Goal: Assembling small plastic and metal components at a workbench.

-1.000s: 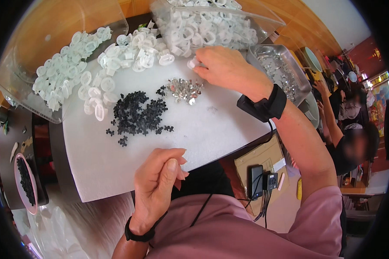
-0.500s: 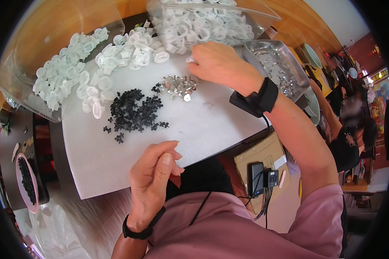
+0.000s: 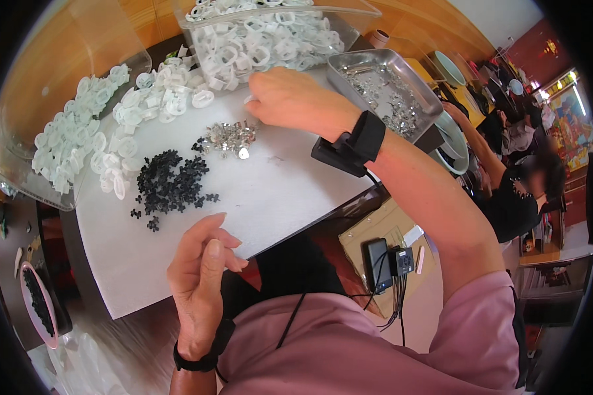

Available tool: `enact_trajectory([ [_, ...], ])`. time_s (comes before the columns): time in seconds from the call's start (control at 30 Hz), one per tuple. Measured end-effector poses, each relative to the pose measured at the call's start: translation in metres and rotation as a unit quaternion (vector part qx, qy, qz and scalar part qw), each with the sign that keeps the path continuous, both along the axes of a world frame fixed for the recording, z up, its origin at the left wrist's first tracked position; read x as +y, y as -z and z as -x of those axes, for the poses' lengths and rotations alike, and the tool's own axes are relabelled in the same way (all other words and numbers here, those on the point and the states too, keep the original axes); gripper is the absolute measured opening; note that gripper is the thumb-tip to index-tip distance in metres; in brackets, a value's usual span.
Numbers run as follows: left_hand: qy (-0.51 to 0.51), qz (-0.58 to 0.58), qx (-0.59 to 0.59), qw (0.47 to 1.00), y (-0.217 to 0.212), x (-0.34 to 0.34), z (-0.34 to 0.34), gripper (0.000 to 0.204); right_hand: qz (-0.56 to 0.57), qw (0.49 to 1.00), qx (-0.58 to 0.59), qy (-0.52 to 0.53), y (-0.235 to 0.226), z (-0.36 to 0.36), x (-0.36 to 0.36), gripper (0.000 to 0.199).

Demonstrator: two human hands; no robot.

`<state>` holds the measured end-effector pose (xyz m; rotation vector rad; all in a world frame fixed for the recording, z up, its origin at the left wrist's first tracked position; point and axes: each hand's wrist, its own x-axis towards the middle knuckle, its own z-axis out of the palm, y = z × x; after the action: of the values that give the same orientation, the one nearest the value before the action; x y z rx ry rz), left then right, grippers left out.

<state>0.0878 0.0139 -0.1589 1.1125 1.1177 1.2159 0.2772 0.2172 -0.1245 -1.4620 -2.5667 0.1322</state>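
White sheet (image 3: pixel 270 197) across the table, clear bin (image 3: pixel 270 36) of white rings at twelve o'clock, metal tray (image 3: pixel 349 69) at one o'clock, right hand (image 3: pixel 290 99) fingers pinched together on a white ring (image 3: pixel 248 99) beside the bin, left hand (image 3: pixel 201 276) at six o'clock loosely curled, holding nothing, black pieces (image 3: pixel 171 184) at ten o'clock, shiny bits (image 3: pixel 230 138) just beyond.

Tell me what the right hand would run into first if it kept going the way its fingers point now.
The right hand points up-left across the white sheet. The first thing in that line is probably the loose heap of white plastic rings just beyond its fingertips, though depth is hard to judge in this view.
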Motion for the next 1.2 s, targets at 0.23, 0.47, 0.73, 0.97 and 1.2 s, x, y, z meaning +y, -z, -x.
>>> enact_trajectory([
  [0.23,-0.027,0.002,-0.004,1.0,-0.004,0.0,-0.003,0.038,-0.01,0.996,0.084,0.011,-0.048,-0.004,-0.029,0.026],
  [0.47,-0.007,-0.023,-0.038,0.999,-0.008,0.003,0.001,0.044,0.38,0.906,0.15,-0.108,-0.047,0.031,-0.096,0.036],
  [0.73,-0.02,0.025,-0.108,0.994,-0.001,0.0,0.008,0.036,0.526,0.808,0.263,-0.012,-0.032,0.042,-0.105,0.039],
  [0.97,0.014,0.062,-0.124,0.99,-0.002,0.005,0.014,0.038,0.355,0.873,0.314,-0.118,-0.011,0.033,-0.124,0.021],
  [1.2,0.032,0.086,-0.191,0.977,-0.001,0.007,0.018,0.044,0.365,0.874,0.304,-0.104,-0.007,0.03,-0.12,0.02],
])
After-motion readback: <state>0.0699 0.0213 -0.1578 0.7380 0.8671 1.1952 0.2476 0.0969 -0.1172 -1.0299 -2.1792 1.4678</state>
